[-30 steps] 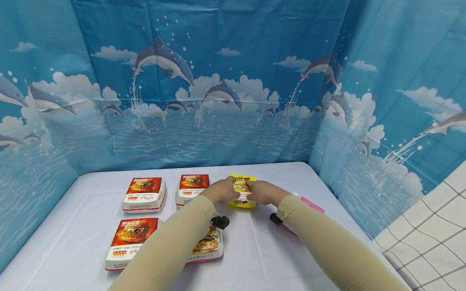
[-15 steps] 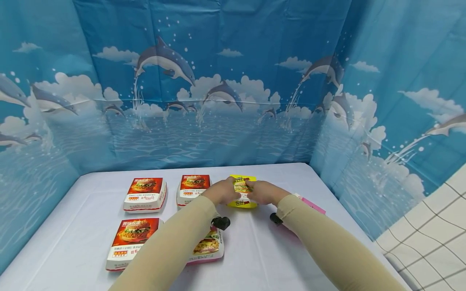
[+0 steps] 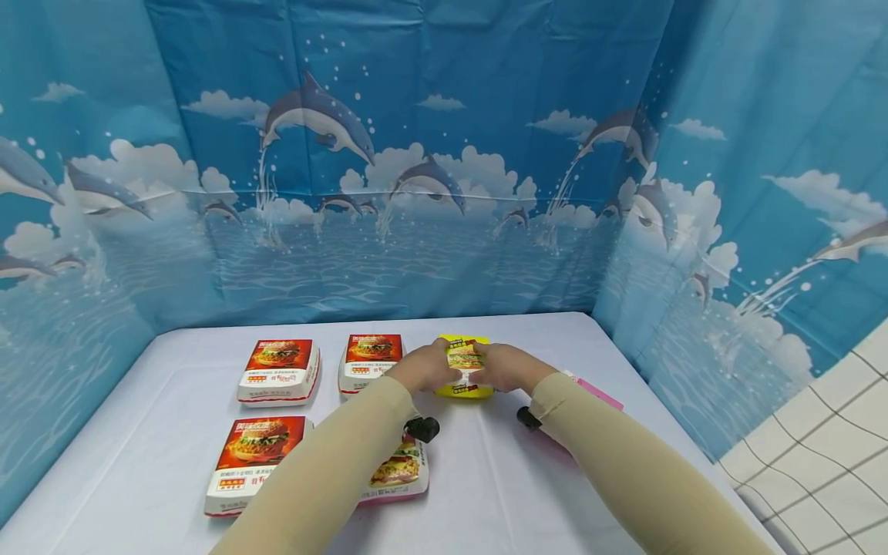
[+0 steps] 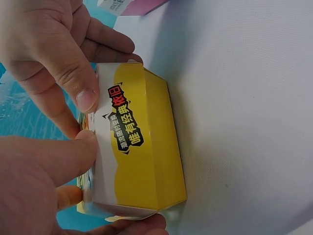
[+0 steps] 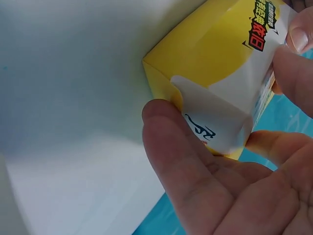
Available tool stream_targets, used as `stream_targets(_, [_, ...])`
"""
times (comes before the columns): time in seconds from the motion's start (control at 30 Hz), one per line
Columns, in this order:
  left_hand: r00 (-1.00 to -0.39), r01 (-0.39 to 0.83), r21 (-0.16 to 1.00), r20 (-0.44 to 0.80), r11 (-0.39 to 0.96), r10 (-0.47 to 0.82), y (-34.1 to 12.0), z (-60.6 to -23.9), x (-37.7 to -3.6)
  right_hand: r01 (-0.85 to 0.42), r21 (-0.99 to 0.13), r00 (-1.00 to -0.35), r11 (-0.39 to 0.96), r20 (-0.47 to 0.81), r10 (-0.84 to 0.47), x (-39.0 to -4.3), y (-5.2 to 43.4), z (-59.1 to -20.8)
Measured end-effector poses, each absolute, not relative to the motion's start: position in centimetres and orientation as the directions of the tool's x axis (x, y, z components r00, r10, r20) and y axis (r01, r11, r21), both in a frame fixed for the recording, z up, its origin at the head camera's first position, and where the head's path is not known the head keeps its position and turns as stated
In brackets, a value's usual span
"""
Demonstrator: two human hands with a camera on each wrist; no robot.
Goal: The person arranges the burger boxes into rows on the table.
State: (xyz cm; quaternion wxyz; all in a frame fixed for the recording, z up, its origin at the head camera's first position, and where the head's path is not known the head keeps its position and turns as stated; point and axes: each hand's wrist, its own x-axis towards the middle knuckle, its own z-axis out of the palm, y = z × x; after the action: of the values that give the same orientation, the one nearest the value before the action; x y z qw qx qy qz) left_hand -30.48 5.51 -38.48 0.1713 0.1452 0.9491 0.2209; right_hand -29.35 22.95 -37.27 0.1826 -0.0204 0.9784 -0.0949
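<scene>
Both your hands, left hand point(image 3: 425, 368) and right hand point(image 3: 505, 367), grip the yellow burger box point(image 3: 465, 368), closing it; next, press the lid flap home toward twelve o'clock.

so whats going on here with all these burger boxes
A person holds a yellow burger box between both hands at the far middle of the white table. The left hand and right hand grip it from either side, thumbs pressed on its lid. Three red burger boxes lie closed to the left, a fourth box sits partly under the left sleeve, and something pink lies behind the right arm.
</scene>
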Motion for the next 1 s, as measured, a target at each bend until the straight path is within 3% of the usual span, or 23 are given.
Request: stream_targets(1.0, [-0.914, 0.152, 0.487, -0.261, 0.86, 0.31, 5.5, -38.7, -30.4, 0.0, -0.225, -0.924, 0.974, -0.373, -0.086, -30.4, 23.1, -37.5])
